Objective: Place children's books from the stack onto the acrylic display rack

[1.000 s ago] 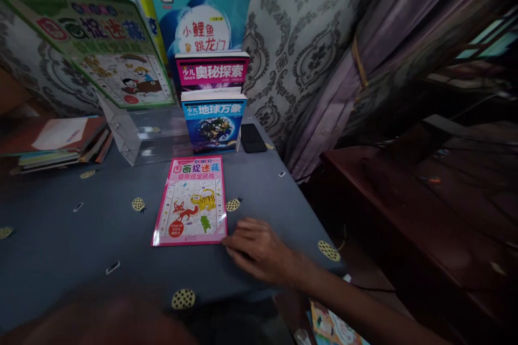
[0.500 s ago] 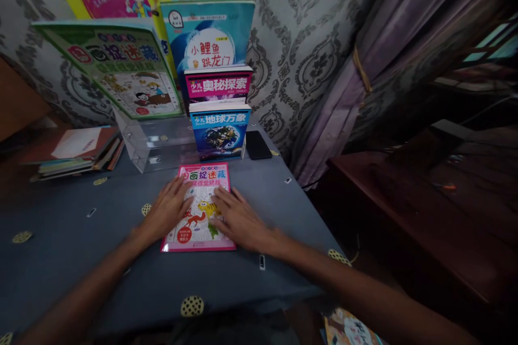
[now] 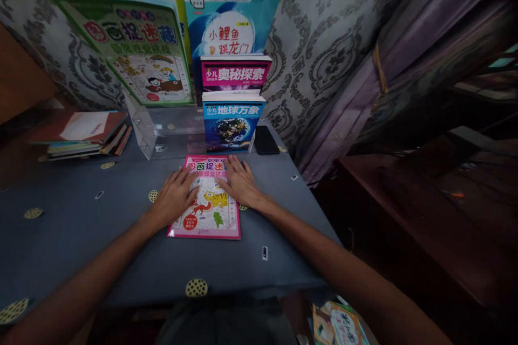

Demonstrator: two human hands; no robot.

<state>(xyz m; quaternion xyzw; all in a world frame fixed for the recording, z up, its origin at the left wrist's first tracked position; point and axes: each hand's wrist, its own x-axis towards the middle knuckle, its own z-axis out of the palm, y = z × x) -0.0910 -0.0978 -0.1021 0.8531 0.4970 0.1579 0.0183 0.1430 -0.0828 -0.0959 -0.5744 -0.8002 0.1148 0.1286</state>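
A pink-bordered book [image 3: 214, 210] with cartoon animals on its cover lies flat on the grey-blue tablecloth [image 3: 141, 264]. My left hand [image 3: 176, 194] rests on its left edge, fingers spread. On the upper right part of the cover lies my right hand [image 3: 243, 180], its fingers stretched out and covering the end of the title. Neither hand grips anything. Just behind the book, a blue book with a globe [image 3: 230, 126] stands in a clear rack [image 3: 143, 132], with a magenta book [image 3: 234, 74] behind it.
A green book [image 3: 133, 48] leans at the rack's left, a teal book [image 3: 232, 16] at its back. Right of the rack lies a black phone [image 3: 266, 140]. Stacked books [image 3: 84, 135] are at far left. A dark red desk [image 3: 404, 215] stands right, beyond the table edge.
My right hand has slid up the cover toward its top right corner, uncovering the green figure and the cat. My left hand stays at the left edge. The view has shifted slightly.
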